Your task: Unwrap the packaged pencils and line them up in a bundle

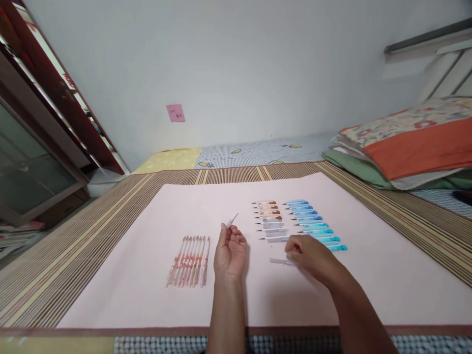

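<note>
My left hand (231, 248) is turned palm up with its fingers curled. Between thumb and fingers it pinches a slim white pen piece (230, 222) whose thin tip points up and right. My right hand (308, 253) is closed, knuckles up, at the lower end of the pen rows. Its fingertips meet a clear plastic tube (280, 261) lying on the pale pink sheet (129, 265); the tube's right end is hidden beneath the hand. Beside it lie brown-ended pens (268, 212), grey clear-ended pens (273, 230) and a column of blue and turquoise pens (313, 224).
Several clear pens with pink patterns (189, 263) lie side by side left of my left hand. A striped mat (110, 206) runs under the sheet. Folded bedding (413, 142) is piled at the back right, and a pink note (175, 113) sticks to the wall.
</note>
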`<state>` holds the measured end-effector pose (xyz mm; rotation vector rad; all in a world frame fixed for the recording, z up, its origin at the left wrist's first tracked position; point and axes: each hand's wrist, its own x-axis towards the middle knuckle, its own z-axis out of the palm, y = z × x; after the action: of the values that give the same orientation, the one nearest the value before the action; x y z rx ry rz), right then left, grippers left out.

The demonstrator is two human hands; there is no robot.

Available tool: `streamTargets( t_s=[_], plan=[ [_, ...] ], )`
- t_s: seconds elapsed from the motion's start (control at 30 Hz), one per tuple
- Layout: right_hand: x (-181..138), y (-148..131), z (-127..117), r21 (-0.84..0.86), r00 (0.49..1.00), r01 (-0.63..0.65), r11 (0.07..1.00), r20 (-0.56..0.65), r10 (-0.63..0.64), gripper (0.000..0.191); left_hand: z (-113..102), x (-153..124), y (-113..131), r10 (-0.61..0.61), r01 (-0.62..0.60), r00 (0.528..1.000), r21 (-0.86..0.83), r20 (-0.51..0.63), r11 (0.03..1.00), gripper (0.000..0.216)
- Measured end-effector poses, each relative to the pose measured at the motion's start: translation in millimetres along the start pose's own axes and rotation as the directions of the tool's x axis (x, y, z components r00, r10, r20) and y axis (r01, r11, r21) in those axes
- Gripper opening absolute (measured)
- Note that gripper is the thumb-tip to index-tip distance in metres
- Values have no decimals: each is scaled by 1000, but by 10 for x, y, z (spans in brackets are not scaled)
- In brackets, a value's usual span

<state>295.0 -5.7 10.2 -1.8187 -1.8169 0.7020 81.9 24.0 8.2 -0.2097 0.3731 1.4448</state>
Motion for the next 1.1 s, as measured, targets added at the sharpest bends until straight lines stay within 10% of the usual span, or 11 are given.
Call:
streamTargets(
  t_s=[0.37, 0.63, 1.1],
  plan=[
    [-43, 0, 155, -49, 997, -40, 998, 71, 43, 14, -23, 12, -67, 34, -23, 996, 139, -78, 990, 17],
    [26, -181, 10, 601, 940, 179, 779, -338, 44, 24, -24, 19, -113, 42, -21, 995, 223, -91, 975, 15],
    [-42, -384, -23, 644, 886, 297, 705, -461, 47, 24, -19, 6, -177, 105, -68, 990, 343, -93, 937, 13]
  ],
)
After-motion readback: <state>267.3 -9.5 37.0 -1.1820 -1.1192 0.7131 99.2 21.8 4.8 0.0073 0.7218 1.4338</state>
